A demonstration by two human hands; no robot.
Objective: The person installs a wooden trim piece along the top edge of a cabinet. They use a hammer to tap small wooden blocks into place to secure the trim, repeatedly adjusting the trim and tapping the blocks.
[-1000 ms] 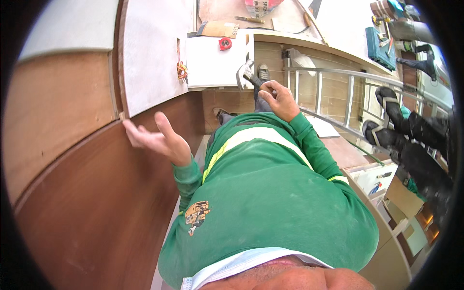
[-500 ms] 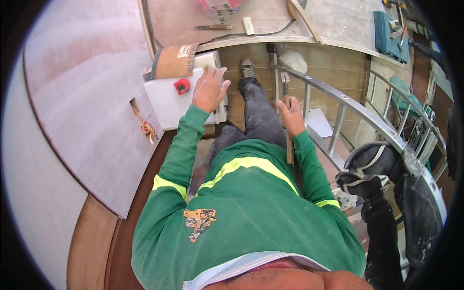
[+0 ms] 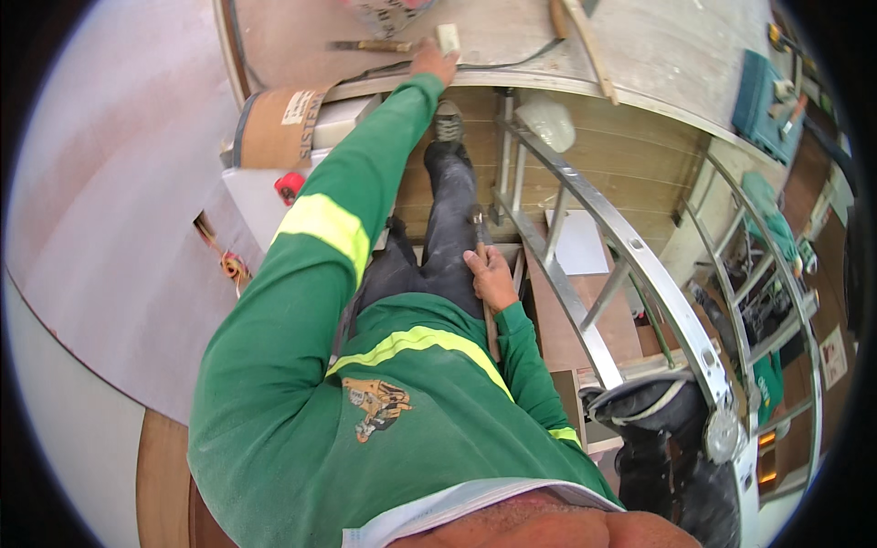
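Observation:
My left arm stretches far forward over the raised board. The left hand (image 3: 433, 64) is at a small pale block (image 3: 448, 38), and the end of a chisel-like tool with a wooden handle (image 3: 384, 45) lies just beside its fingers. Its fingers are partly hidden and blurred, so whether it grips either one does not show. Close to my body, my right hand (image 3: 494, 277) is closed around the wooden handle of a hammer (image 3: 491, 331), its head (image 3: 478, 217) pointing forward over my leg.
A metal ladder (image 3: 630, 239) stands at the right, with another person's dark-clothed leg (image 3: 703, 484) near it. A cardboard piece (image 3: 274, 128) and red tape measure (image 3: 289, 187) rest on white boxes at left. A blue case (image 3: 763, 108) lies far right. Wires (image 3: 233, 265) poke from the wall.
My left hand has moved from above the white boxes forward to the raised board, by the pale block and chisel-like tool. My right hand keeps the hammer, now closer in front of me.

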